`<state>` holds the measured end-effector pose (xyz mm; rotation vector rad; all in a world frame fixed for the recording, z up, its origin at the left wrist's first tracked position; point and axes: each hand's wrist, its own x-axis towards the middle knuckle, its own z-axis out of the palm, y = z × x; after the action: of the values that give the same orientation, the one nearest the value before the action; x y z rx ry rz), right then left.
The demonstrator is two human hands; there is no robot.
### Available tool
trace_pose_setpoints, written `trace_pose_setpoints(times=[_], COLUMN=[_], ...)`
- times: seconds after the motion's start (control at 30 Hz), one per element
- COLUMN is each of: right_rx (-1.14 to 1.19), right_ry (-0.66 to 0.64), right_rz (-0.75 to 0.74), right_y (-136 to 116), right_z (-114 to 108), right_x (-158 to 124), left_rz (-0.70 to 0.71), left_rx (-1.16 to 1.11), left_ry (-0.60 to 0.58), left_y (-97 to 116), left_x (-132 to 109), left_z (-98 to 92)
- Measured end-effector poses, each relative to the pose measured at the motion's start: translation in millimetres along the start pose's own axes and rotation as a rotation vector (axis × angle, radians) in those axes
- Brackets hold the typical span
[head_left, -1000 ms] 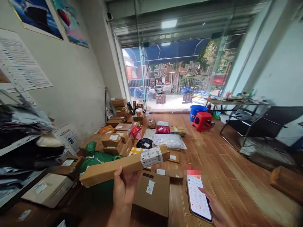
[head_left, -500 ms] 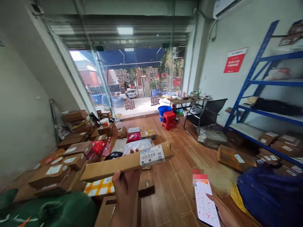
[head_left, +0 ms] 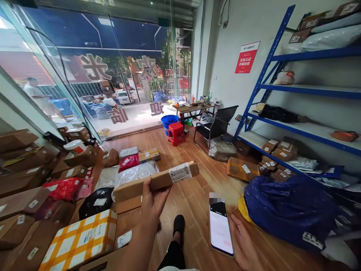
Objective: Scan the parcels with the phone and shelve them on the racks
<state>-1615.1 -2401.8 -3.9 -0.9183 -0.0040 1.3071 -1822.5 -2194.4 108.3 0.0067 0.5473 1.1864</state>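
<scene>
A long, narrow cardboard box (head_left: pixel 158 181) is gripped by my left hand (head_left: pixel 154 199), the thumb on its near side and the other fingers hidden behind it. A white shipping label (head_left: pixel 180 173) with barcodes is stuck near the box's right end. To the right, my right hand (head_left: pixel 239 235) holds a smartphone (head_left: pixel 220 229) upright, its screen mostly white with a dark band at the top. Below the left hand, the yellow-and-white checked parcel (head_left: pixel 81 239) lies on the floor beside a black bag parcel (head_left: pixel 96 203).
Boxes and bagged parcels cover the floor at left, including a red bag (head_left: pixel 63 187). A red stool (head_left: pixel 176 133), blue bucket (head_left: pixel 169 122) and black chair (head_left: pixel 216 124) stand ahead. A blue sack (head_left: pixel 287 210) lies at right below the blue shelving (head_left: pixel 313 90). My shoe (head_left: pixel 178 224) shows below.
My view has swung right and down, bringing my leg and shoe into sight. The box label is turned differently, and the phone screen has gone from an icon page to a mostly white page.
</scene>
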Motion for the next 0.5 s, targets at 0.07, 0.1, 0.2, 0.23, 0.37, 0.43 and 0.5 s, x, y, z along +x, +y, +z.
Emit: trace_pose_setpoints(times=[0.07,0.1,0.2,0.23,0.37,0.43,0.5], right_rx=[0.072,0.077,0.045,0.023,-0.099,-0.159,-0.187], right_ry=[-0.071,-0.107,-0.185,-0.210,-0.292,-0.308,-0.300], right_rz=[-0.004,-0.005,-0.015,-0.004,0.018,0.007,-0.016], right_y=[-18.6,-28.6,-57.5,-66.3,-99.5,-117.9,-139.1], right_z=[29.8,47.5,109.0,131.0,214.0,247.4,273.2], right_x=[34.9,54.2,121.1,146.0,247.0,291.1,328.6], left_rz=[-0.031,-0.049,-0.091,-0.103,-0.136,-0.149,-0.166], left_rx=[0.010,0.015,0.014,0.009,0.034,0.068,0.095], left_ry=[0.026,0.037,0.082,0.105,0.211,0.256,0.275], left_y=[-7.2,-9.0,-8.7,-7.6,-5.0,-7.9,-15.0], left_x=[56.3,86.0,177.8,208.2,321.7,371.5,416.3], left_z=[15.0,23.3,51.8,62.0,101.4,119.7,137.5])
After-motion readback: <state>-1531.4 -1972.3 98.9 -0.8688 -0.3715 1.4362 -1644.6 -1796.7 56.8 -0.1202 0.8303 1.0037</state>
